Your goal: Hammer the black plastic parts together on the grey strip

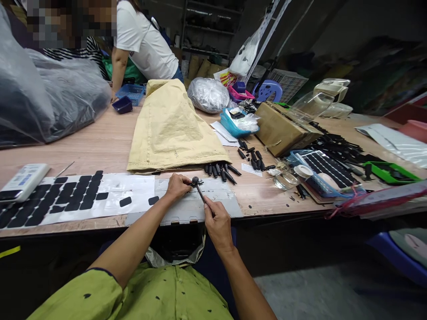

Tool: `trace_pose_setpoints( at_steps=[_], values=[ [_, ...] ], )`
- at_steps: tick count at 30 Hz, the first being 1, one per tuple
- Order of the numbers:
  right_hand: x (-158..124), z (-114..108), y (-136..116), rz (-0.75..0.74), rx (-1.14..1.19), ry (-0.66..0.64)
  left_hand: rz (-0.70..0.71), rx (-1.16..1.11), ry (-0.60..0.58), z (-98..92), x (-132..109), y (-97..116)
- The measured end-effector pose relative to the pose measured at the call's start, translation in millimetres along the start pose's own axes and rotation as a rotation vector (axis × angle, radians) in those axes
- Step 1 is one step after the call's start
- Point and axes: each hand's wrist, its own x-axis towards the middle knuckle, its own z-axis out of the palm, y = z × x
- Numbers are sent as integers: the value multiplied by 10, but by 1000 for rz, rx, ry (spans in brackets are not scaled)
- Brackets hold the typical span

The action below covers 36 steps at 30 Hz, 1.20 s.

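Over a grey sheet (220, 195) at the table's front edge, my left hand (178, 186) pinches a small dark round-ended part (195, 180). My right hand (217, 222) is closed around a slim metal tool (200, 194), whose upper end meets the dark part. Just beyond my hands, several black cylindrical pieces (218, 170) stick out from under a beige cloth sack (170, 129). Left of the grey sheet lies a white sheet (113, 186) with rows of black rounded patches (78, 195).
A white device (25, 182) lies at the left, below a large plastic bag (66, 93). Rightward are a cardboard box (283, 126), a clear jar (285, 180), a blue basket (320, 178) and a green tray (390, 172). Another person (147, 44) leans over the far side.
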Motion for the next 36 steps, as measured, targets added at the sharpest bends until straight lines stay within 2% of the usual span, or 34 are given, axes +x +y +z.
trace_pose_setpoints(
  at_steps=[3,5,10,12,25,36],
  values=[
    [16,-1,19,16,25,20,5,-2,-11,-9,0,-6],
    [34,-9,38,80,80,32,20,1,-28,-27,4,-13],
    [70,-12,111,471,362,8,88,36,-82,-90,4,-13],
    [71,-14,136,551,445,17,105,44,-101,-105,-3,-10],
    [48,5,187,570,522,23,162,186,-58,-93,-3,-47],
    [53,2,192,589,562,22,100,22,-92,-142,26,-57]
  ],
)
